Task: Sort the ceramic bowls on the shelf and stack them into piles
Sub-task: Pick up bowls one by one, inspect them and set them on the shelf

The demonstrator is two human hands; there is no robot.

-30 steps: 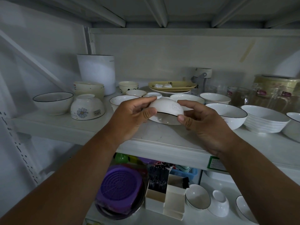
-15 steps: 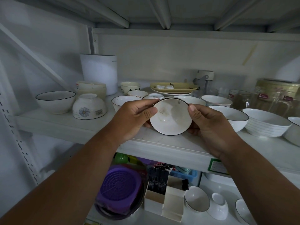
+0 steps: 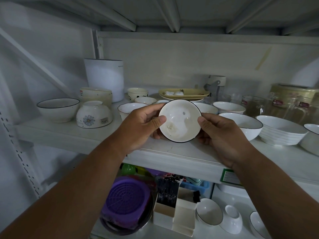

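I hold a small white bowl with a dark rim in both hands above the shelf, its stained inside tilted toward me. My left hand grips its left edge with the thumb on the rim. My right hand grips the right edge the same way. More ceramic bowls stand on the shelf: a dark-rimmed bowl at far left, an upturned flower-print bowl, a scalloped white bowl behind my left hand, a dark-rimmed bowl and a stack of ribbed white bowls to the right.
A tall white canister, cream bowls, a yellow tray and glass mugs line the back of the shelf. On the lower shelf sit a purple lid, white boxes and several more bowls.
The bowl was upside down in my hands a second ago. I have turned it over so its inside faces me, and lifted it slightly.
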